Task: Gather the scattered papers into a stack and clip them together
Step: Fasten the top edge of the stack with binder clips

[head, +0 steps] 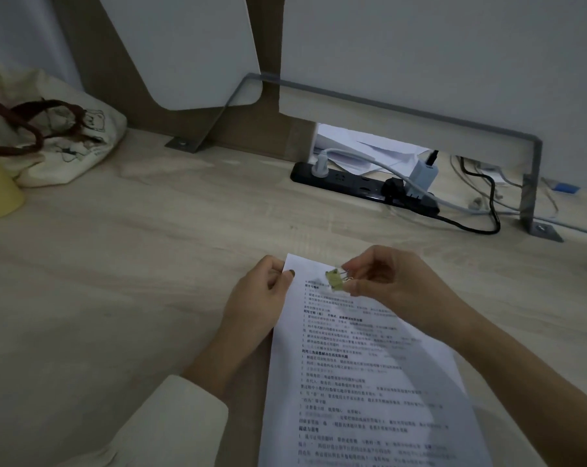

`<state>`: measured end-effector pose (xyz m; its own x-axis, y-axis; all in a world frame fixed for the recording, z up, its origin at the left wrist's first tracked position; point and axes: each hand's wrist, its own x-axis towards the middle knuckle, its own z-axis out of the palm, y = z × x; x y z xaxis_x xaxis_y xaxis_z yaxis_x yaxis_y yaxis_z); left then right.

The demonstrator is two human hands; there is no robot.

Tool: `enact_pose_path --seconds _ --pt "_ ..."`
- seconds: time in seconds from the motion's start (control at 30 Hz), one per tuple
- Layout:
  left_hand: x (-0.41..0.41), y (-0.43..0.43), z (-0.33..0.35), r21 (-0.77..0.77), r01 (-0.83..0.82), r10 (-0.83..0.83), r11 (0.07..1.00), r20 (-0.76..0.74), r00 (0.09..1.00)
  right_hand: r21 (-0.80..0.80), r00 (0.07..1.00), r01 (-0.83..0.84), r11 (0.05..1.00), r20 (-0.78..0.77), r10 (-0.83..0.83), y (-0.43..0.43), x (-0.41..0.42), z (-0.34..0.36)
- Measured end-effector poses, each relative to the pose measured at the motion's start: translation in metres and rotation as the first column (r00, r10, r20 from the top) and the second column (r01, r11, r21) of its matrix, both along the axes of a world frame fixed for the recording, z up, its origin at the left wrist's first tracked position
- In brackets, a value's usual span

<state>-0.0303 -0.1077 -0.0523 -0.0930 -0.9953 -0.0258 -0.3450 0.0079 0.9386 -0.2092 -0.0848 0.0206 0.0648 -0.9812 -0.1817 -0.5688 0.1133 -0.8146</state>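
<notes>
right hand (pixel 386 281) pinches the binder clip (pixel 335 282) by its wire handles, at the far edge of the paper stack (pixel 352 382).
left hand (pixel 261 298) grips the stack's far left corner, thumb on top, holding the sheets together over the desk (pixel 116 264). cannot tell whether the clip's mouth already bites the edge. judgement: keep the handles squeezed wide, slide the mouth fully over every sheet, hold the left grip firm so the edges stay flush, release slowly.
</notes>
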Motion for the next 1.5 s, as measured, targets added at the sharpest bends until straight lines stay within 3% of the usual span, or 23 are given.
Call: enact_pose_path --seconds 0.1,0.2,0.37,0.63,0.97,1.13,1.5 --pt "0.001 0.001 -0.005 -0.056 -0.004 0.004 0.998 0.001 1.000 -0.131 0.956 -0.171 0.976 -0.263 0.132 -0.012 0.008 0.012" --pt "0.000 0.003 -0.007 -0.089 -0.013 0.012 0.996 -0.015 1.000 -0.183 0.848 -0.365 0.913 -0.471 0.244 -0.026 0.018 0.021" --pt "-0.001 0.002 -0.006 -0.134 0.019 -0.022 0.991 -0.017 1.000 -0.135 0.734 -0.478 0.868 -0.605 0.310 -0.046 0.031 0.027" --pt "-0.001 0.005 -0.003 -0.157 0.040 -0.048 0.987 -0.047 0.998 -0.072 0.684 -0.503 0.861 -0.642 0.346 -0.062 0.029 0.024" --pt "0.003 0.003 -0.002 -0.235 0.074 -0.056 0.969 0.083 0.995 0.109 0.716 -0.514 0.851 -0.492 0.496 -0.078 0.032 0.041" --pt "0.002 0.000 -0.001 -0.203 0.067 -0.057 0.977 0.057 0.997 0.172 0.670 -0.550 0.817 -0.493 0.555 -0.083 0.036 0.040" --pt "0.002 0.000 0.001 -0.151 0.058 -0.062 0.987 -0.026 0.998 0.203 0.681 -0.558 0.805 -0.443 0.583 -0.087 0.032 0.037"
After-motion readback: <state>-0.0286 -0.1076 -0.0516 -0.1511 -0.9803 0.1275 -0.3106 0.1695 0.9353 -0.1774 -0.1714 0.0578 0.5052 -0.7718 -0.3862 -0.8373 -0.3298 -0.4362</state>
